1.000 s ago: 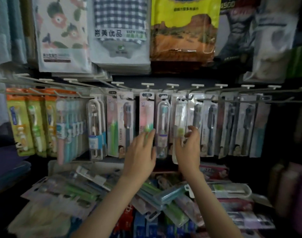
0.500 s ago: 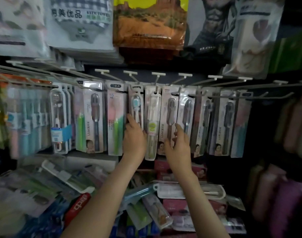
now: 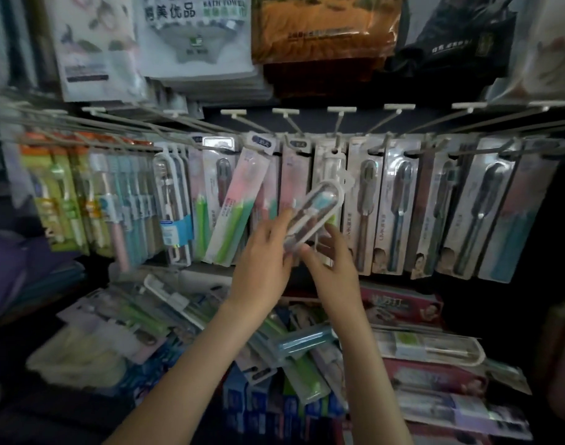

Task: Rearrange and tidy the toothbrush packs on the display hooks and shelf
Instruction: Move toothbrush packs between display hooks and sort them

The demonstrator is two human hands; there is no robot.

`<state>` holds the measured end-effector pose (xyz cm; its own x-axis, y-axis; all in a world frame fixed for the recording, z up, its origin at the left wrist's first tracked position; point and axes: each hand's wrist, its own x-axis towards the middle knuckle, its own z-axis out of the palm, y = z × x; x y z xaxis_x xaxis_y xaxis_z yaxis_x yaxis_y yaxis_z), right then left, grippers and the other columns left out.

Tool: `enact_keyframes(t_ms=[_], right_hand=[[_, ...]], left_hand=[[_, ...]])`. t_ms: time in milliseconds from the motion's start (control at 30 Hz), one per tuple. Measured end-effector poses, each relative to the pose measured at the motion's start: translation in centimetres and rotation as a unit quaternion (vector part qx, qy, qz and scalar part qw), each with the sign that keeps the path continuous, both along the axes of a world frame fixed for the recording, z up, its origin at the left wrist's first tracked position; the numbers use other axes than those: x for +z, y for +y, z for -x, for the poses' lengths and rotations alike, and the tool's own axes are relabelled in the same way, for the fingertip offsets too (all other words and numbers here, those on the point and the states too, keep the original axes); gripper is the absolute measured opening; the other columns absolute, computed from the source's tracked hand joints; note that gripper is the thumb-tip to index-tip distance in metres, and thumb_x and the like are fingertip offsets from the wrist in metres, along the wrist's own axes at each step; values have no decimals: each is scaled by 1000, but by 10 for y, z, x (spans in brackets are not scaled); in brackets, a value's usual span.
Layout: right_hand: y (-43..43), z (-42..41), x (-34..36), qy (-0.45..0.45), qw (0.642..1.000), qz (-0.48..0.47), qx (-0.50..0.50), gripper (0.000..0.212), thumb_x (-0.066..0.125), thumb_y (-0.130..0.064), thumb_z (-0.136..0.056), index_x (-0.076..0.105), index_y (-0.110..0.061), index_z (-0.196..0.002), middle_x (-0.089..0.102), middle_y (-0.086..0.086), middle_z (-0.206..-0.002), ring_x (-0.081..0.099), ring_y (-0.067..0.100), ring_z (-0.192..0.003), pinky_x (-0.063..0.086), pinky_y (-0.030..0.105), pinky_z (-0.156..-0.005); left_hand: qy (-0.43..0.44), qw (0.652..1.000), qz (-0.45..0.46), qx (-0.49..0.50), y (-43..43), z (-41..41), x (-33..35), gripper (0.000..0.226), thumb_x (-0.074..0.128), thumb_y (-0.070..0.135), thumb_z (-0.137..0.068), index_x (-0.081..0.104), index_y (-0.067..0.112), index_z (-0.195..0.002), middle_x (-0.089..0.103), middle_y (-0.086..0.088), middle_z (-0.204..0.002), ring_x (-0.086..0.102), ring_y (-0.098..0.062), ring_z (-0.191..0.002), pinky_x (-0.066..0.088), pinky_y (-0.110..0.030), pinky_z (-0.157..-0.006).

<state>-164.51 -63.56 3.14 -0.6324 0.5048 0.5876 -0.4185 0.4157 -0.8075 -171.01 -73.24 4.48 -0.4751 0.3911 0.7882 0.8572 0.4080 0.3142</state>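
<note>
One toothbrush case (image 3: 319, 210) is held off-hook by the left hand (image 3: 261, 268); the right hand (image 3: 334, 268) cannot be judged; six-o'clock shelf packs (image 3: 428, 346) are left jumbled.

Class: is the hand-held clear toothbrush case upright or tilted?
Tilted: the clear toothbrush case leans top-right, held between left hand and right hand.

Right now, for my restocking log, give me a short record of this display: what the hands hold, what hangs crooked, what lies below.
held pack: clear case with a blue-headed brush, tilted, off the hooks
left hand: grips the case's lower end
right hand: pinches the same end from the right
crooked pack: pink and green pack, hanging slanted, bottom swung left
hook row: other packs hang side by side
below: loose packs piled unevenly
</note>
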Motion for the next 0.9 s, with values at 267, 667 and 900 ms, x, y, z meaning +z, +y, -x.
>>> enact_keyframes(t_ms=[267, 667, 900], right_hand=[[-69, 27, 4, -16, 995, -61, 80, 34, 63, -20, -88, 55, -21, -122, 67, -5, -106, 63, 6, -98, 53, 32, -86], [-194, 95, 53, -71, 968, -215, 111, 88, 63, -17, -89, -1, -35, -147, 51, -17, -111, 57, 1, -79, 44, 21, -73], [-206, 123, 59, -110, 980, -160, 42, 82, 56, -11, -93, 1, -34, -150, 46, 5, -141, 58, 24, -103, 48, 34, -85]], left_hand=[[-35, 999, -13, -4, -76, 12, -14, 71, 63, 19, -88, 25, 29, -147, 48, -2, -132, 53, -19, -111, 43, -25, -81], [32, 999, -4, 17, -257, 82, -7, 66, 48, 57, -89, 21, 36, -145, 26, 23, -139, 21, 12, -127, 25, -10, -101], [10, 995, -10, 94, -306, 121, -7, 67, 59, 33, -89, 25, 31, -146, 28, 7, -148, 29, -10, -135, 28, -18, -99]])
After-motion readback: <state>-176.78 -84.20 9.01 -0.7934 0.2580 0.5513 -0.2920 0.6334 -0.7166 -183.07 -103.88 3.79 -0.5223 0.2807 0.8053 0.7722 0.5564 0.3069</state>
